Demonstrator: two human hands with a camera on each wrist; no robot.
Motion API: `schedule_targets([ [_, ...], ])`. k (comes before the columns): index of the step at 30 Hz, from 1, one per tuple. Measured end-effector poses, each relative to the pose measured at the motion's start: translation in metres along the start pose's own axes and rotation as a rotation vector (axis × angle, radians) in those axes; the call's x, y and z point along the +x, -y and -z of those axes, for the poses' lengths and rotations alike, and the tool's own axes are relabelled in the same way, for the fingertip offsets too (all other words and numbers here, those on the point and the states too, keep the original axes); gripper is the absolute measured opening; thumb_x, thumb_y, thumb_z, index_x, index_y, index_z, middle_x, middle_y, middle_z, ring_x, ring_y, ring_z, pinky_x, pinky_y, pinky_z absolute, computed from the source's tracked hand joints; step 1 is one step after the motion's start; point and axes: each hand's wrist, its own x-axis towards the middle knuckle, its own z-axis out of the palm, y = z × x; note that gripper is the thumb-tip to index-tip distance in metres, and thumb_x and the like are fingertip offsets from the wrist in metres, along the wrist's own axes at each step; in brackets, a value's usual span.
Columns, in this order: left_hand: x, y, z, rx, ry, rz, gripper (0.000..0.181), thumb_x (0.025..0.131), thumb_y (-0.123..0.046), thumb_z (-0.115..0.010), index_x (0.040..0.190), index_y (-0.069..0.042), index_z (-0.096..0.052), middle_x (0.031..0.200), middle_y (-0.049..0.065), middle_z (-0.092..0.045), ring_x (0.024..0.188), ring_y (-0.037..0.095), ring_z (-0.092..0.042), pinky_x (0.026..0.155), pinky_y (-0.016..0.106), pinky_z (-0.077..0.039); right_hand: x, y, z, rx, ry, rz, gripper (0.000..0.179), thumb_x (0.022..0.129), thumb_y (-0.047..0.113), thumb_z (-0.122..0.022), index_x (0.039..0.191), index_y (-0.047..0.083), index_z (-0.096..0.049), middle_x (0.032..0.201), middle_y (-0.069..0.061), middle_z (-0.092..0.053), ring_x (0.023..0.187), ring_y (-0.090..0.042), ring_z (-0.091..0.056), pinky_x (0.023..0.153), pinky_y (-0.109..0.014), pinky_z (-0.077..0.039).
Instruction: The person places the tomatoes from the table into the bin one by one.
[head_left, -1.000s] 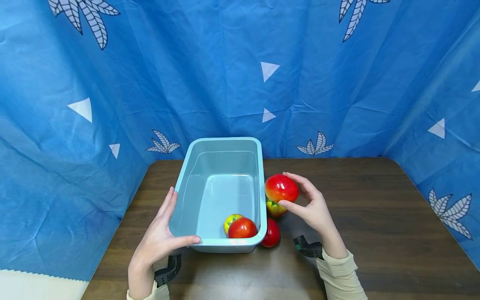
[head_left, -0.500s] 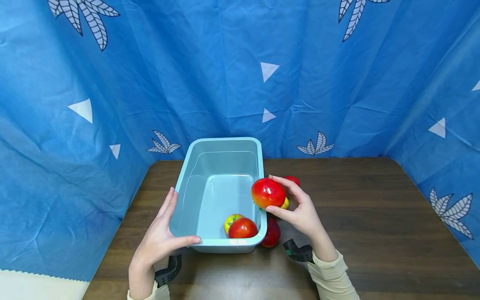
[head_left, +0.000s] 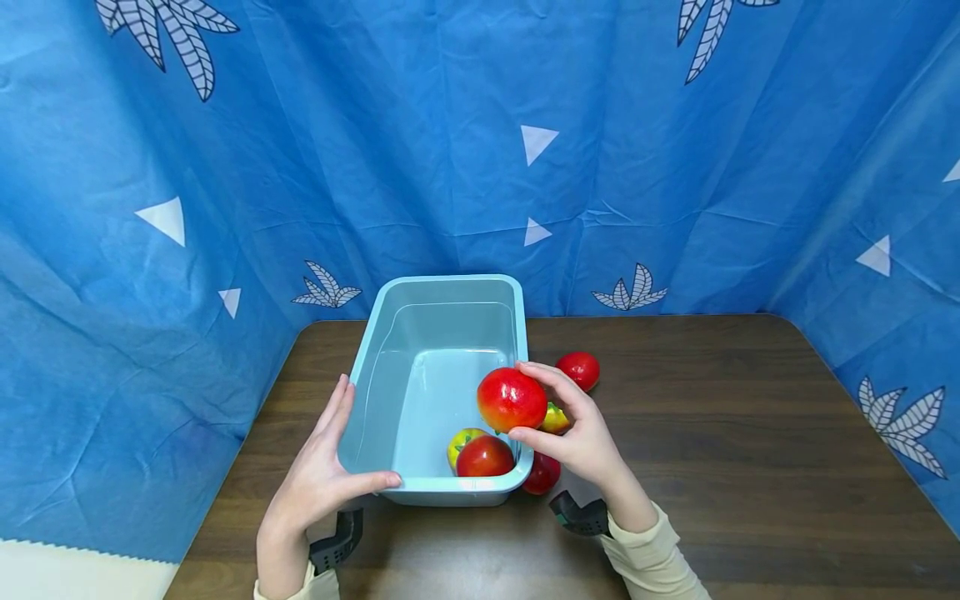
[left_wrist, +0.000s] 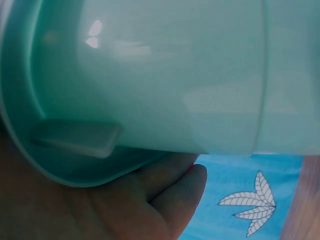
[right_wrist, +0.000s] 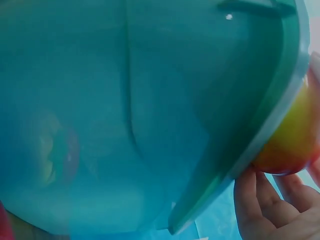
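My right hand (head_left: 585, 437) grips a glossy red mango (head_left: 512, 400) with orange-yellow shading, thumb in front and fingers behind. It hangs over the right rim of a light blue plastic bin (head_left: 378, 333). In the right wrist view the mango (right_wrist: 290, 132) shows partly behind the bin's rim. My left hand (head_left: 315, 479) rests against the bin's near left corner, fingers straight along the outer wall and thumb on the front rim. The left wrist view shows those fingers (left_wrist: 180, 195) under the rim. Inside the bin lie a red tomato-like fruit (head_left: 486, 457) and a yellow-green one (head_left: 461, 444).
Outside the bin's right wall are a dark red round fruit (head_left: 543, 475), partly hidden, and a yellow fruit with a green top (head_left: 555, 418), half covered by my right hand. A smaller red fruit (head_left: 578, 370) sits beyond on the wooden table (head_left: 750, 450). Blue cloth (head_left: 465, 167) hangs behind.
My right hand has carried the mango left and slightly toward me, from beside the bin to over its inside. The small red fruit behind has come into sight. The left hand stays put.
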Motion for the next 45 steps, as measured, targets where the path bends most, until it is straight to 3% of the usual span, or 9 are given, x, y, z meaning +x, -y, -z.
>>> schedule_targets([
  [6, 0.000, 0.000, 0.000, 0.001, -0.001, 0.001, 0.120, 0.061, -0.036, -0.087, 0.152, -0.015, -0.011, 0.157, -0.003, -0.001, 0.137, 0.035, -0.020, 0.096, 0.068, -0.028, 0.000, 0.003, -0.007, -0.025, 0.023, 0.028, 0.070, 0.071, 0.000, -0.078, 0.133, 0.003, -0.047, 0.134, -0.011, -0.047, 0.117, -0.025, -0.047, 0.078, -0.034, -0.054],
  [9, 0.000, 0.000, 0.000, 0.003, 0.001, 0.004, 0.120, 0.062, -0.037, -0.087, 0.152, -0.015, -0.011, 0.157, -0.003, -0.001, 0.136, 0.036, -0.020, 0.096, 0.068, -0.028, -0.002, -0.005, -0.008, -0.010, 0.036, 0.030, 0.073, 0.071, 0.002, -0.079, 0.135, 0.007, -0.046, 0.136, -0.009, -0.047, 0.118, -0.026, -0.047, 0.079, -0.035, -0.054],
  [16, 0.000, 0.000, 0.000, 0.002, 0.004, 0.005, 0.120, 0.062, -0.038, -0.086, 0.152, -0.014, -0.011, 0.157, -0.002, -0.001, 0.136, 0.035, -0.020, 0.096, 0.068, -0.028, -0.002, -0.005, -0.011, -0.019, 0.062, -0.011, 0.075, 0.070, -0.002, -0.079, 0.136, 0.007, -0.045, 0.138, -0.008, -0.047, 0.120, -0.026, -0.046, 0.083, -0.035, -0.052],
  [23, 0.000, -0.001, 0.000, -0.005, 0.006, 0.005, 0.118, 0.063, -0.038, -0.086, 0.152, -0.013, -0.012, 0.157, -0.002, -0.002, 0.135, 0.036, -0.022, 0.096, 0.069, -0.028, -0.001, -0.005, -0.007, -0.029, 0.061, 0.078, 0.073, 0.071, -0.001, -0.078, 0.135, 0.003, -0.045, 0.137, -0.013, -0.049, 0.119, -0.026, -0.052, 0.092, -0.040, -0.047],
  [29, 0.001, -0.001, 0.000, -0.004, 0.013, 0.019, 0.119, 0.063, -0.039, -0.086, 0.152, -0.013, -0.011, 0.157, -0.001, 0.000, 0.136, 0.037, -0.020, 0.097, 0.069, -0.027, -0.001, -0.006, -0.003, -0.019, 0.042, 0.114, 0.072, 0.072, 0.002, -0.079, 0.136, 0.005, -0.045, 0.137, -0.012, -0.049, 0.116, -0.030, -0.052, 0.090, -0.039, -0.049],
  [45, 0.001, -0.001, 0.000, -0.011, 0.003, 0.005, 0.118, 0.062, -0.037, -0.086, 0.152, -0.015, -0.012, 0.157, -0.002, -0.002, 0.136, 0.036, -0.021, 0.096, 0.069, -0.028, 0.007, -0.017, 0.027, -0.075, -0.057, 0.058, 0.070, 0.070, -0.010, -0.076, 0.133, 0.002, -0.047, 0.134, -0.012, -0.052, 0.119, -0.027, -0.051, 0.096, -0.030, -0.044],
])
